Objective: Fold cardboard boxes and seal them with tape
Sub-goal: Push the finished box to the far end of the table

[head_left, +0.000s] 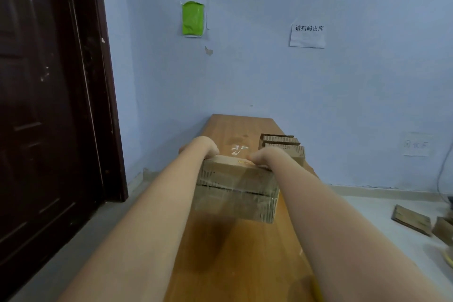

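Note:
A brown cardboard box (235,191) is held above the long wooden table (245,252), its near face crossed by a dark seam under clear tape. My left hand (206,147) grips the box's far left top edge, fingers curled over it. My right hand (262,157) grips the far right top edge the same way. The fingertips of both hands are hidden behind the box. A scrap of clear tape (239,149) lies on the table just beyond the box.
Two folded boxes (284,147) stand at the table's far right. Flat cardboard pieces (411,219) lie on the floor at the right. A dark door (49,105) is at the left. The blue wall carries a green patch (193,18) and a paper notice (307,35).

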The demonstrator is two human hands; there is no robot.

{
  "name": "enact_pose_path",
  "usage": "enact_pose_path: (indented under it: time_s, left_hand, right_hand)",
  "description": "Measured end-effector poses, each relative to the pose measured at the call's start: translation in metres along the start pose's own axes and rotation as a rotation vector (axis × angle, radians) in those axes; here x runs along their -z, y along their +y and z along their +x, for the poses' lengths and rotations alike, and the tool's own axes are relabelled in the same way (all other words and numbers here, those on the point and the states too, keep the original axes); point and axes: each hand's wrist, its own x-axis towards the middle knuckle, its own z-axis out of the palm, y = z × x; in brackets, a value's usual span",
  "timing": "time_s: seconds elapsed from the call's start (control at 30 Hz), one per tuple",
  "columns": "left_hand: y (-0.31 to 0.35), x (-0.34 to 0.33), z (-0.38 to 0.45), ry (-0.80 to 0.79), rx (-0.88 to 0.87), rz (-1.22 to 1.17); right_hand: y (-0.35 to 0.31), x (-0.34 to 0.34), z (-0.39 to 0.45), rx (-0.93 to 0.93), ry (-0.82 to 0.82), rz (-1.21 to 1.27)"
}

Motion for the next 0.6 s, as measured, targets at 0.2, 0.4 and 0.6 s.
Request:
enact_pose_path:
  time_s: [0.2, 0.4, 0.6]
  left_hand:
    - [0.015, 0.062, 0.014, 0.164, -0.084, -0.178]
    - [0.01, 0.065, 0.093, 0.389, -0.139, -0.376]
    - [-0.009, 0.014, 0.172, 0.431, -0.142, -0.678]
  right_hand:
    - [-0.034, 0.05, 0.038, 0.088, 0.193, 0.221]
    - [-0.042, 0.049, 0.103, 0.2, 0.421, 0.416]
    - [-0.016, 0.006, 0.163, 0.238, 0.503, 0.596]
